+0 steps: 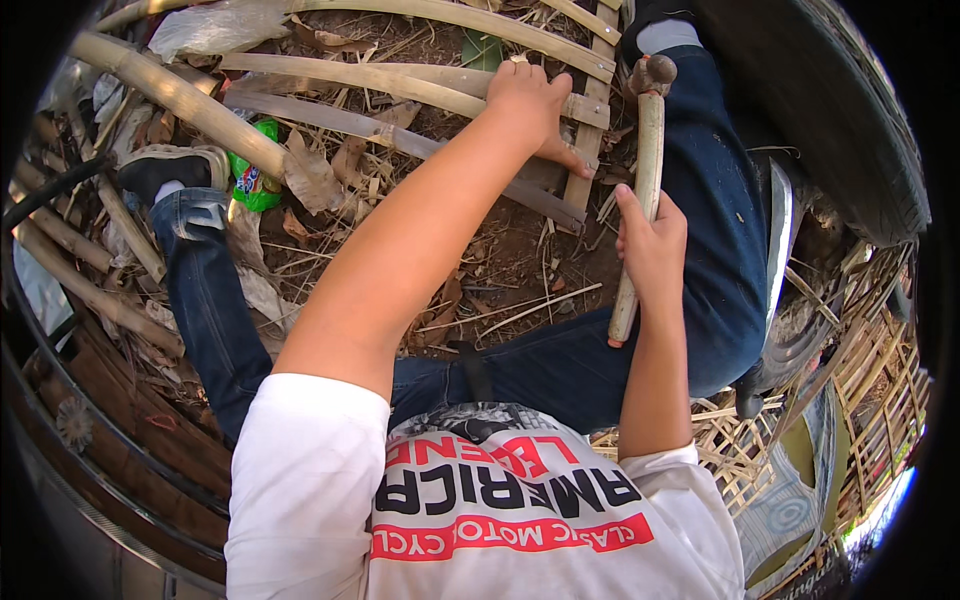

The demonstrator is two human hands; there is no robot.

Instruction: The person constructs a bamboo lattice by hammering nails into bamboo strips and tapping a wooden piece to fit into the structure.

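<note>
My right hand is closed around the pale handle of a hammer. The hammer stands nearly upright in the view, its rusty metal head at the top. My left hand is closed over a split bamboo slat near its right end, the thumb reaching down toward a bamboo crosspiece. Several slats fan out leftward from this crosspiece, and small nail heads show on some. A lower grey slat passes beneath my left forearm. My palm hides part of the joint.
A thick bamboo pole lies at the upper left, near a green wrapper. A large black tyre stands at the right. Dry leaves and bamboo scraps cover the soil between my outstretched legs. Woven bamboo lattice is at the lower right.
</note>
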